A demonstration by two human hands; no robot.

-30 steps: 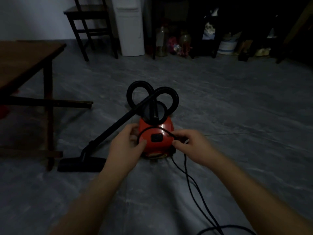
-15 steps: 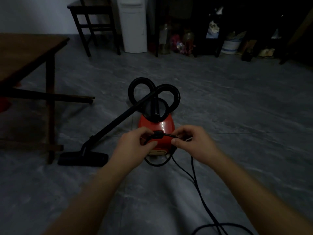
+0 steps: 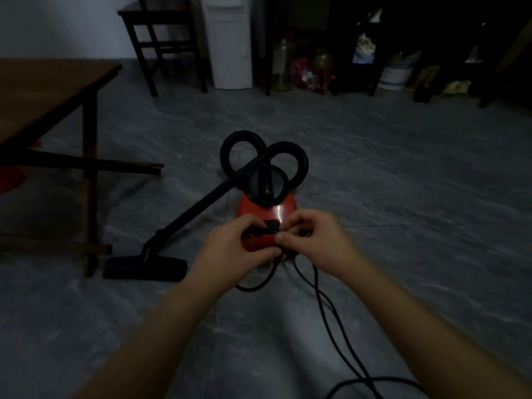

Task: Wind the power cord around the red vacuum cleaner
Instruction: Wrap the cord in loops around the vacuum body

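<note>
The red vacuum cleaner (image 3: pixel 259 210) stands on the grey floor in the middle of the dim room, its black hose (image 3: pixel 290 156) coiled in two loops behind it. The black power cord (image 3: pixel 322 306) runs from the vacuum's near side toward the lower right edge, with a small slack loop hanging in front of the body. My left hand (image 3: pixel 230 249) pinches the cord over the vacuum's near face. Close beside it, my right hand (image 3: pixel 313 240) also pinches the cord. The hands hide the lower front of the vacuum.
A black wand with a floor nozzle (image 3: pixel 144 267) lies to the left of the vacuum. A wooden table (image 3: pixel 43 90) stands at the left, a dark chair (image 3: pixel 161 38) and a white appliance (image 3: pixel 230 47) at the back, cluttered shelves (image 3: pixel 359 53) beyond.
My two hands have drawn closer together over the vacuum's near face. The cord arc that lay across the top has come down, and a slack loop now hangs lower in front.
</note>
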